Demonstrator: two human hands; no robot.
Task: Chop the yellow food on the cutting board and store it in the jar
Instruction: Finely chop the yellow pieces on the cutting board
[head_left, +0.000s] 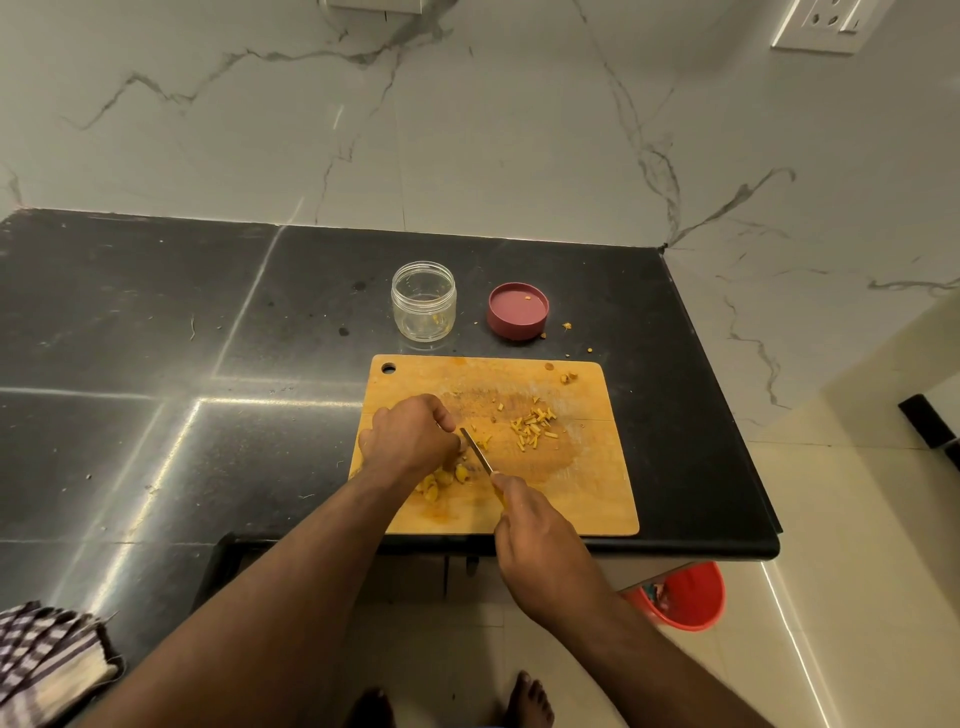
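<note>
- Wooden cutting board lies on the black counter, near the front edge.
- L hand sits on the board's left part, fingers curled down over a yellow piece, holding it. That piece is mostly hidden under the hand.
- R hand grips the knife by its handle, fingers wrapped round it. Blade points up & left, tip just beside the L hand's fingers.
- Yellow chunks lie on the board below the L hand, not cut small.
- Small cut yellow sticks lie in a loose pile right of the blade, in the board's middle.
- Clear jar stands upright behind the board, open on top. Only a few yellow bits inside, near the bottom.
- Dark pink lid lies just right of the jar, inside up, w/ a yellow crumb in it.
- Red bucket is on the floor, under the counter's right end.
- Checked cloth is at the bottom left.
</note>
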